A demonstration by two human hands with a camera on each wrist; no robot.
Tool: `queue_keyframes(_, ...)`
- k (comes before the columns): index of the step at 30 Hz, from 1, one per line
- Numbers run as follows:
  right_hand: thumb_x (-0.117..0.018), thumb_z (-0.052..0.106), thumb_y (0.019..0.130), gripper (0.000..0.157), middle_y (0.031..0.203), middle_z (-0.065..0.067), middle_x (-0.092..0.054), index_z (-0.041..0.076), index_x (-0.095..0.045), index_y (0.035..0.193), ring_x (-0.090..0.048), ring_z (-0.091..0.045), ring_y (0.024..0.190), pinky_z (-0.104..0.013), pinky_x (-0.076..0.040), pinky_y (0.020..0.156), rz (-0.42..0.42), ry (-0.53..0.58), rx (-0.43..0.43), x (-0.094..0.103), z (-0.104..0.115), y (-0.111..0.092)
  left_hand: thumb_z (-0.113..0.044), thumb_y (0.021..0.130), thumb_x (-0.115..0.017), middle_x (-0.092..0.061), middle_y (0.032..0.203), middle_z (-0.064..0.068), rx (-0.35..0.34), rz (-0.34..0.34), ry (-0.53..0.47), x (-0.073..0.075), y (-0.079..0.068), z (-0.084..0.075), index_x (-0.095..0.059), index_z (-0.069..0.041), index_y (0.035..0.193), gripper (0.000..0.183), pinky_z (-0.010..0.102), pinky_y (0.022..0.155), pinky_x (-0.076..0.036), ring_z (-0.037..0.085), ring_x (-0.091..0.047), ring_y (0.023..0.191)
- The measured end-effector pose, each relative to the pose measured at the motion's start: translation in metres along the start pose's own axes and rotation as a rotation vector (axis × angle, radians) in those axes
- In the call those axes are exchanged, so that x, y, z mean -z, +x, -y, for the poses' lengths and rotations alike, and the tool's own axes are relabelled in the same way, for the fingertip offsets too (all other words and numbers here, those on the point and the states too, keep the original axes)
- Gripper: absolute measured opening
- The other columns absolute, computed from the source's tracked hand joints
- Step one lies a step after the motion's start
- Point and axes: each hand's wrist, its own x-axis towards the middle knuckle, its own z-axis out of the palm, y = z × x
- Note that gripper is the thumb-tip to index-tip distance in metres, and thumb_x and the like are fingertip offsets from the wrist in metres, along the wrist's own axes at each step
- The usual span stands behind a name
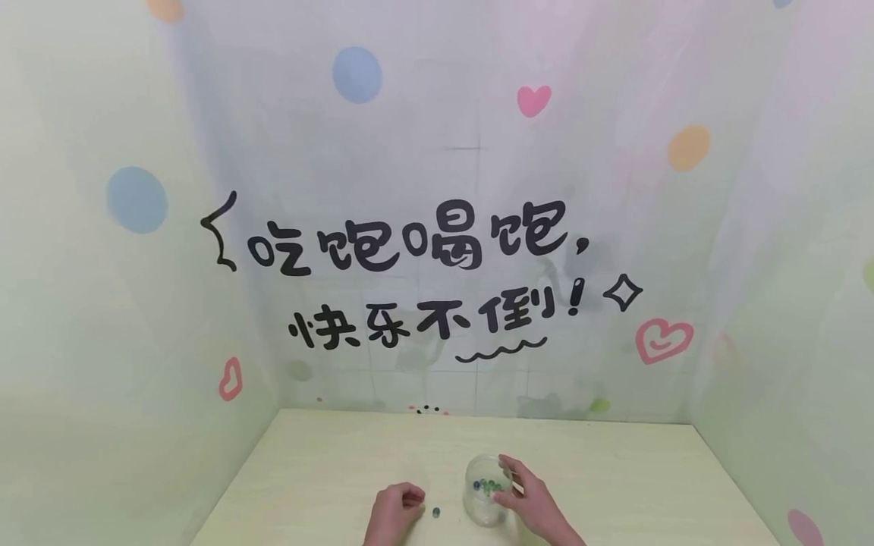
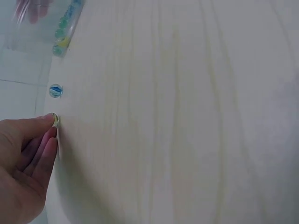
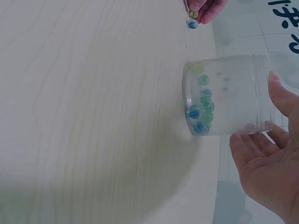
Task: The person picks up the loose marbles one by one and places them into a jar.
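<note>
Thumb and fingertips of my left hand (image 1: 394, 516) pinch a yellow-streaked marble (image 2: 56, 119) low at the tabletop. Beside those fingertips, on the jar side, a blue-streaked clear marble (image 2: 55, 90) lies loose on the table. My right hand (image 1: 538, 506) grips a clear round jar (image 3: 233, 88) near its top, thumb on one side and fingers on the other. Upright and without a lid in view, the jar holds several green, blue and yellow marbles (image 3: 205, 109) on its bottom. In the head view the left fingers hide the pinched marble.
Under everything is a pale wood-grain table (image 1: 341, 455). A light backdrop (image 1: 410, 152) with dots, hearts and black lettering rises along its back edge and both sides.
</note>
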Motion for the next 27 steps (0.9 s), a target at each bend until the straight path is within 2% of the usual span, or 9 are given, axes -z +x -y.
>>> queue_keyframes(6,-0.072,0.024,0.091,0.071,0.146,-0.039,-0.039,-0.008,-0.038,0.145,-0.040,-0.062,0.131,-0.058,-0.049,0.103,0.009,-0.016,0.013,0.0008,-0.0026,-0.0011,0.003,0.083,-0.073,-0.071,0.088,0.008,0.073,0.016,0.026,-0.0029,0.0006,-0.0040,-0.071,-0.005,0.093,0.014,0.032,0.072,-0.055,0.013,-0.063,0.079)
queue_keyframes(12,-0.072,0.022,0.091,0.070,0.146,-0.039,-0.039,-0.008,-0.038,0.144,-0.039,-0.062,0.131,-0.058,-0.048,0.103,0.006,-0.010,0.027,0.0023,-0.0003,0.0004,0.002,0.084,-0.073,-0.071,0.084,0.009,0.031,-0.009,0.019,-0.0027,0.0023,-0.0038,-0.071,-0.005,0.091,0.010,0.032,0.071,-0.055,0.013,-0.064,0.077)
queue_keyframes(17,-0.072,0.021,0.091,0.070,0.146,-0.038,-0.040,-0.009,-0.038,0.144,-0.040,-0.061,0.131,-0.056,-0.049,0.103,-0.003,-0.011,0.026,0.0030,0.0021,0.0014,0.001,0.084,-0.073,-0.070,0.080,0.004,-0.006,-0.026,0.016,-0.0015,0.0037,-0.0026,-0.072,-0.005,0.089,0.009,0.032,0.069,-0.056,0.012,-0.064,0.075)
queue_keyframes(22,-0.072,0.019,0.092,0.069,0.146,-0.038,-0.040,-0.009,-0.038,0.144,-0.041,-0.060,0.131,-0.056,-0.049,0.103,-0.007,-0.007,0.020,0.0037,0.0040,0.0019,0.002,0.083,-0.073,-0.070,0.080,-0.001,-0.009,-0.032,0.021,-0.0021,0.0061,-0.0007,-0.072,-0.006,0.089,0.010,0.030,0.068,-0.055,0.011,-0.063,0.074)
queue_keyframes(27,-0.072,0.021,0.092,0.070,0.147,-0.039,-0.039,-0.010,-0.038,0.144,-0.040,-0.062,0.131,-0.057,-0.049,0.103,0.002,-0.009,0.023,0.0030,0.0027,0.0016,0.001,0.083,-0.074,-0.070,0.081,-0.002,0.006,-0.044,0.014,-0.0032,0.0073,0.0017,-0.072,-0.006,0.089,0.009,0.031,0.068,-0.055,0.011,-0.063,0.074)
